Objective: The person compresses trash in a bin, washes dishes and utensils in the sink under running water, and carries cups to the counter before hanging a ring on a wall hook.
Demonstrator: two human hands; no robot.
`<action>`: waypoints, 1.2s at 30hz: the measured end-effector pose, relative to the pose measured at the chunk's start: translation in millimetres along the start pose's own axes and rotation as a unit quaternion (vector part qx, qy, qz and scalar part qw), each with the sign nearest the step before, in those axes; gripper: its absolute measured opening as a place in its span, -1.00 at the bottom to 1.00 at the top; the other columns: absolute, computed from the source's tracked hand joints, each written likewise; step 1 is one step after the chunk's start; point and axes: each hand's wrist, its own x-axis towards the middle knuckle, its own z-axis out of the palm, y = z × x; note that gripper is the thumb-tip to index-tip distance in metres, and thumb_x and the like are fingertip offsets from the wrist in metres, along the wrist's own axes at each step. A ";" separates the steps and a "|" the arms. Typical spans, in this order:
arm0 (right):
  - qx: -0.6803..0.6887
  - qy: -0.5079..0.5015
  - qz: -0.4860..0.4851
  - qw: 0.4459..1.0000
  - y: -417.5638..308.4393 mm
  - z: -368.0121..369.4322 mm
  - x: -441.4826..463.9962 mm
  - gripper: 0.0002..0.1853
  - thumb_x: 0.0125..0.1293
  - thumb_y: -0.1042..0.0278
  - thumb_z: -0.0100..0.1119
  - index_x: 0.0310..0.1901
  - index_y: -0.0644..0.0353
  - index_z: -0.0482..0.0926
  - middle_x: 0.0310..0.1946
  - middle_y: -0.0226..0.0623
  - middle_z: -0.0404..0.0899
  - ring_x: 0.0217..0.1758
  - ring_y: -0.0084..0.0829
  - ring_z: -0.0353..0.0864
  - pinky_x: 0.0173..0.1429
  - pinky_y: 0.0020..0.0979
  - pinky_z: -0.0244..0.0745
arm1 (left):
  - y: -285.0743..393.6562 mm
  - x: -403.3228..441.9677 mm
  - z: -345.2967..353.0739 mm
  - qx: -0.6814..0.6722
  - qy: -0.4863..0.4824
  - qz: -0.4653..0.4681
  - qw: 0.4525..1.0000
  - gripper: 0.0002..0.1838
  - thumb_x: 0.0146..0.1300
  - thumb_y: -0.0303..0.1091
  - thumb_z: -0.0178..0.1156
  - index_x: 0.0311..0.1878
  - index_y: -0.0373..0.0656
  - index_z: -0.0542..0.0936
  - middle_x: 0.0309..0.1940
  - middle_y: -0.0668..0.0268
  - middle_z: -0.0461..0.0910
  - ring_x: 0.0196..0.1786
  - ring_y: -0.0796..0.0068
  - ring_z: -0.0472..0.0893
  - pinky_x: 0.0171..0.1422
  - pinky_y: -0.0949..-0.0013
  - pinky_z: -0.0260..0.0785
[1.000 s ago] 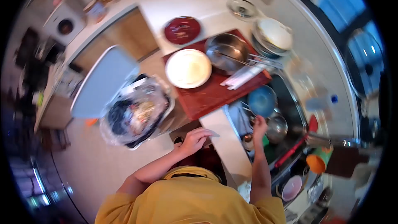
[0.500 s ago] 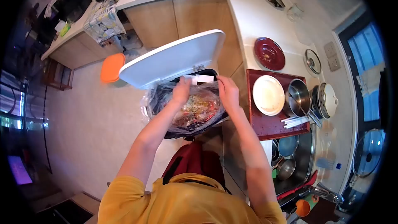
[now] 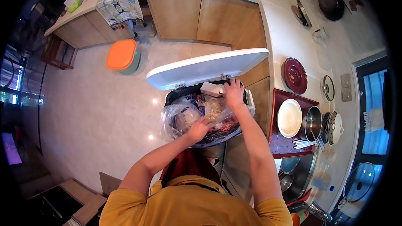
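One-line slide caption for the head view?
Left hand over an open, bag-lined bin; right hand near a white box.

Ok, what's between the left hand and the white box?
Between left hand and white box, the head view shows pale scraps in the open bin, a blue-marked wrapper alongside.

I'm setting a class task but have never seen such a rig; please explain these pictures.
There is no machine: a person in a yellow shirt uses two bare hands. Every picture comes from one head-worn camera looking forward and down. The left hand is on clear, crumpled plastic in an open white bin; the right hand is beside a small white box. Whether either grips anything is unclear. On the white counter, a dark red rectangular tray holds a white round dish and a steel pot.
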 end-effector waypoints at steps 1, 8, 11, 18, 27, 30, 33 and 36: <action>-0.035 0.038 -0.015 0.999 3.9 8.6 2.1 -0.65 -0.06 0.42 0.10 -0.16 0.20 0.37 -0.20 -0.18 0.37 -0.04 -0.23 0.33 -0.06 -0.15 0.28 | -2.4 3.2 -2.7 -0.003 0.000 -0.002 1.000 -0.76 -0.02 -0.35 0.08 -0.21 -0.09 0.52 -0.34 0.28 0.47 -0.11 0.29 0.44 -0.15 0.29 0.38; -0.071 0.075 -0.065 0.993 8.5 4.3 -8.6 -0.78 -0.15 0.38 0.13 -0.38 0.12 0.39 -0.45 -0.31 0.37 -0.28 -0.32 0.40 -0.21 -0.29 0.27 | -1.7 21.5 -30.5 -0.042 -0.109 0.007 0.993 -0.45 -0.09 -0.58 -0.01 0.06 0.09 0.42 -0.19 0.25 0.47 -0.12 0.17 0.48 -0.09 0.26 0.41; 0.014 0.181 -0.056 0.982 6.9 -83.9 -19.3 -0.84 -0.20 0.46 0.06 -0.48 0.13 0.36 -0.50 -0.28 0.31 -0.37 -0.27 0.35 -0.33 -0.31 0.24 | -31.9 21.6 -28.7 -0.016 -0.056 0.119 0.991 -0.46 -0.01 -0.51 -0.01 0.11 0.15 0.36 -0.01 0.14 0.39 0.02 0.16 0.42 0.02 0.24 0.37; 0.163 0.353 0.066 0.919 6.6 -207.2 -90.8 -0.89 -0.01 0.50 0.08 -0.40 0.30 0.48 -0.46 -0.20 0.45 -0.36 -0.29 0.47 -0.26 -0.39 0.35 | -74.5 94.8 -59.9 -0.235 -0.072 -0.027 0.969 -0.64 0.17 -0.39 -0.05 0.06 -0.11 0.41 0.11 0.15 0.33 0.13 0.17 0.35 0.19 0.29 0.21; 0.473 0.147 0.209 0.843 -22.4 -34.6 -105.0 -0.76 0.04 0.40 0.11 -0.23 0.28 0.51 -0.27 -0.06 0.54 -0.16 -0.26 0.53 -0.14 -0.39 0.40 | -78.2 149.6 -108.6 -0.186 -0.222 -0.051 0.956 -0.49 0.05 -0.31 0.08 0.14 -0.12 0.34 0.00 0.08 0.44 0.02 0.20 0.45 0.13 0.30 0.21; 0.159 -0.190 0.163 0.955 0.6 50.0 -84.2 -0.70 0.03 0.38 0.02 -0.18 0.30 0.49 -0.21 0.04 0.50 -0.21 -0.04 0.52 -0.13 -0.24 0.42 | -74.4 152.0 -109.3 -0.146 -0.205 -0.050 0.967 -0.46 0.08 -0.31 0.07 0.18 -0.12 0.29 0.08 0.09 0.37 0.13 0.21 0.36 0.23 0.33 0.13; 0.159 -0.167 0.194 0.954 7.0 58.7 -82.1 -0.70 0.09 0.26 -0.03 -0.17 0.20 0.52 -0.20 0.04 0.51 -0.18 -0.04 0.51 -0.08 -0.20 0.42 | -69.8 146.9 -113.1 -0.089 -0.161 -0.028 0.982 -0.48 0.10 -0.36 0.05 0.18 -0.13 0.29 0.14 0.08 0.30 0.21 0.19 0.27 0.29 0.33 0.08; 0.162 -0.276 0.238 0.917 19.8 47.9 -67.7 -0.61 0.14 0.10 -0.08 -0.17 0.24 0.53 -0.17 0.03 0.50 -0.08 -0.08 0.49 0.01 -0.24 0.39 | -52.0 132.8 -99.0 -0.069 -0.051 -0.005 0.996 -0.52 0.05 -0.48 0.05 0.12 -0.17 0.34 0.15 0.03 0.26 0.22 0.11 0.24 0.30 0.28 0.07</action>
